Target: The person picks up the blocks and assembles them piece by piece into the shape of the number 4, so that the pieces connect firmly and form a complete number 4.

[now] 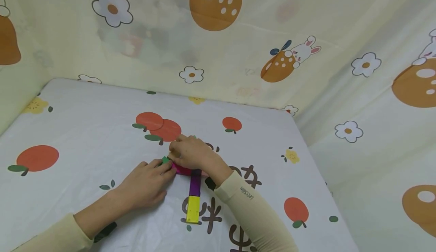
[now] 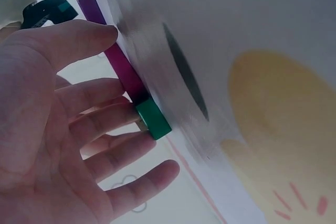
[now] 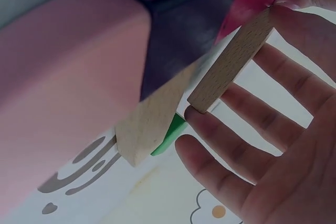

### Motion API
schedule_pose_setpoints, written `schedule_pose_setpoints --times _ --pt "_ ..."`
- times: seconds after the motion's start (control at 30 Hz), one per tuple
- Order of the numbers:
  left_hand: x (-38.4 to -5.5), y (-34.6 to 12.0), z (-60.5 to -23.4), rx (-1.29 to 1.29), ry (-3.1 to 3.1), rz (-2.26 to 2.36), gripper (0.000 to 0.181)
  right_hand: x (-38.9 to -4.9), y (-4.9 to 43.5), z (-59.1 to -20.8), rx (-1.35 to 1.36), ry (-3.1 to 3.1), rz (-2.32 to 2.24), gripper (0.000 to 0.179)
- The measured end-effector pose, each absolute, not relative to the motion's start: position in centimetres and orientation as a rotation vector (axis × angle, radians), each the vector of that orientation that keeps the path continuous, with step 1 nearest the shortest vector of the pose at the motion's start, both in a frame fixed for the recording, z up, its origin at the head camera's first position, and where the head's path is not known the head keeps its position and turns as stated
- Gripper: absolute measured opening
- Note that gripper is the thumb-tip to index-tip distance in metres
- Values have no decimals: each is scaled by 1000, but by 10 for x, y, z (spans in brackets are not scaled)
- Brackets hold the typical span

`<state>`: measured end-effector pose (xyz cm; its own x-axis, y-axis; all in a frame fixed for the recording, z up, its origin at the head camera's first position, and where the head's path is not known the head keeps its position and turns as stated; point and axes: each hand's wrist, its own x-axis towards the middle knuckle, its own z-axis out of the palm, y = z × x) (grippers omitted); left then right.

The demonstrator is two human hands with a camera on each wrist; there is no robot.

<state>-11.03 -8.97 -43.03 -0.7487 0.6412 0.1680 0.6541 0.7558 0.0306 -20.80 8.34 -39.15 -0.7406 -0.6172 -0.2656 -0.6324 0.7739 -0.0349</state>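
Coloured blocks lie joined in line on the table. My left hand [image 1: 146,184] rests beside them with fingers extended, fingertips at the green block [image 2: 153,118] and the magenta block [image 2: 126,72]; its thumb stands apart from its fingers. My right hand [image 1: 192,153] reaches over the row from the right and holds a plain wooden block [image 3: 231,61] between thumb and fingers, close to the magenta end. A purple block [image 1: 195,185] and a yellow block [image 1: 193,210] run toward me. A pink block [image 3: 79,77] and a paler wooden block [image 3: 152,121] show nearby, partly hidden by my right hand in the head view.
A white tablecloth [image 1: 102,131] printed with red fruit and dark lettering covers the table. Behind and to the right hangs a cream curtain [image 1: 153,55] with flower and rabbit prints. A second green piece [image 3: 169,136] shows beyond the paler wooden block.
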Motion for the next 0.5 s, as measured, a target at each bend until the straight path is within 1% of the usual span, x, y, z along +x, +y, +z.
schedule_pose_setpoints --times 0.5 --pt "-110 -90 -430 -1034 -2806 -123 52 -210 84 -393 -991 2659 17 33"
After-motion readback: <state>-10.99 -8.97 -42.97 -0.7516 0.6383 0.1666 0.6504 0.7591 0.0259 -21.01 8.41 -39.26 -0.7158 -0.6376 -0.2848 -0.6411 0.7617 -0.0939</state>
